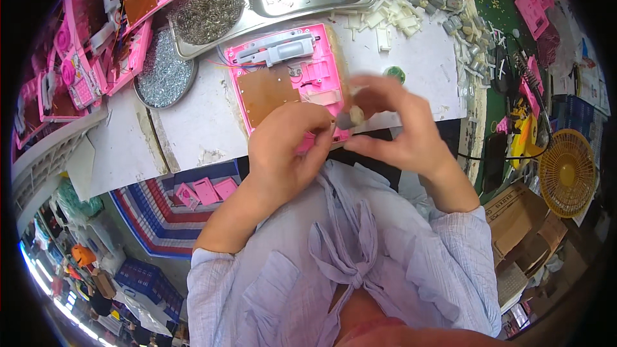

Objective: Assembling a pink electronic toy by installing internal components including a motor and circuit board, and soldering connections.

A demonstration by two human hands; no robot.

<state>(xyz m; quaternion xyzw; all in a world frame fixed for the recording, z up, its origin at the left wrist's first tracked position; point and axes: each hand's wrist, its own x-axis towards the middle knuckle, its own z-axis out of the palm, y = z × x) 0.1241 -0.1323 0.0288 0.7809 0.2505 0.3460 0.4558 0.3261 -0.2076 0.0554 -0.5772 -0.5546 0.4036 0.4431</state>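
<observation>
A pink plastic casing (pixel 323 51) lies open on the table in front of me. Inside it are a brown board (pixel 265 93), a grey mechanism (pixel 283 51) and thin wires. My left hand (pixel 289 144) is over the casing's near edge, thumb and forefinger pinched together; what they grip is mostly hidden. Beside those fingertips is a small grey-and-cream piece (pixel 350 117), blurred. My right hand (pixel 402 128), partly smeared by motion, curves around that piece from the right with thumb and forefinger apart.
Metal trays (pixel 263 19) of small screws stand at the back, with a round dish (pixel 166 74) of silvery pieces to their left. White plastic parts (pixel 392 13) and small grey parts (pixel 453 26) lie back right. Pink casings (pixel 83 71) are stacked left; a yellow fan (pixel 567 173) stands right.
</observation>
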